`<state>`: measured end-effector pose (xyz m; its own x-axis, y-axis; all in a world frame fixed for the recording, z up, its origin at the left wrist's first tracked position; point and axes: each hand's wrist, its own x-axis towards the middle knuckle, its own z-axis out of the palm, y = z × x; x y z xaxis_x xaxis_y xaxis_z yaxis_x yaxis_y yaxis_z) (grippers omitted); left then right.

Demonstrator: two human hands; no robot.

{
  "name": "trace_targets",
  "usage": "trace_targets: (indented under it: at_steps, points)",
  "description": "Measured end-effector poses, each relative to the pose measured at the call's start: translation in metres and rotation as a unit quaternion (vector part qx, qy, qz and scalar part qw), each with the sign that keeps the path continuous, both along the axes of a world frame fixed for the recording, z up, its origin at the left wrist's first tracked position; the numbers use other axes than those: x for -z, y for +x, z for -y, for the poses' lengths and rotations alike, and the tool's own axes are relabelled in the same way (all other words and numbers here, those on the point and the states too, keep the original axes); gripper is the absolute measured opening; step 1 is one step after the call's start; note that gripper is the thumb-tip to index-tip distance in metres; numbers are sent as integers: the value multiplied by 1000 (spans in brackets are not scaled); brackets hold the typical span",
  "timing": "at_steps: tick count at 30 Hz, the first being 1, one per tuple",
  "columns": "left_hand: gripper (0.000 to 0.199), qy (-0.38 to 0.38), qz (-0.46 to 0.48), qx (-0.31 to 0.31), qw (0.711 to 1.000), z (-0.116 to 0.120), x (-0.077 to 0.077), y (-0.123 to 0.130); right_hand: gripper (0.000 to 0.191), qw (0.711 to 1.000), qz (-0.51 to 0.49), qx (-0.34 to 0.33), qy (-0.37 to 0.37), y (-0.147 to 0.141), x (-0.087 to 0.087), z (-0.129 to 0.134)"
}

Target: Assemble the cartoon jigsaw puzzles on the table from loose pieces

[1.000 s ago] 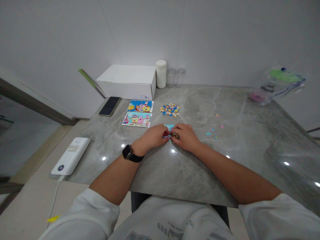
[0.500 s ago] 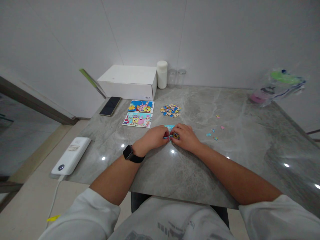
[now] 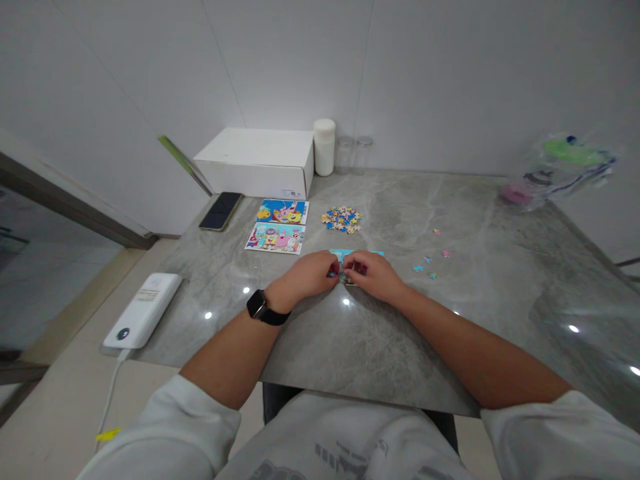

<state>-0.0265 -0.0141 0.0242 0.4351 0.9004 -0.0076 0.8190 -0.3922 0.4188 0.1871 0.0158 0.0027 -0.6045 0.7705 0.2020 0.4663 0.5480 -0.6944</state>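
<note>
A partly covered jigsaw puzzle (image 3: 338,254) with a light blue top edge lies flat on the table in front of me. My left hand (image 3: 316,272) is closed at its left side, thumb and curled fingers gripping it there. Over the right part, my right hand (image 3: 376,275) has thumb and index finger drawn together in a pinch at the puzzle's middle. Whatever is between those fingertips is too small and hidden to tell. Beyond the hands sits a pile of loose jigsaw pieces (image 3: 342,219). Several stray pieces (image 3: 418,268) are scattered to the right.
Two cartoon picture cards (image 3: 275,239) lie to the left, near a phone (image 3: 221,211). Behind them stand a white box (image 3: 255,163), a white bottle (image 3: 325,148) and two clear jars (image 3: 363,157). A power bank (image 3: 143,311) rests front left, a plastic bag (image 3: 555,175) far right.
My right hand has shifted slightly right and its fingers have drawn into a pinch, uncovering more of the puzzle's top edge. My left hand stays almost in place.
</note>
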Motion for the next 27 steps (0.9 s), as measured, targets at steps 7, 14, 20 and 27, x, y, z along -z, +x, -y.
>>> trace_targets:
  at_steps: [7,14,20,27]
  points:
    - [10,-6,28,13,1000,-4,3,-4,10,1000,17,-11,19,1,7,-1]
    - [12,-7,39,12,999,-6,3,-7,13,1000,2,26,11,8,2,-5]
    - [19,16,25,33,999,-1,0,1,12,993,42,81,69,23,-1,-14]
    - [14,16,23,33,999,-1,1,7,10,988,87,87,93,22,4,-11]
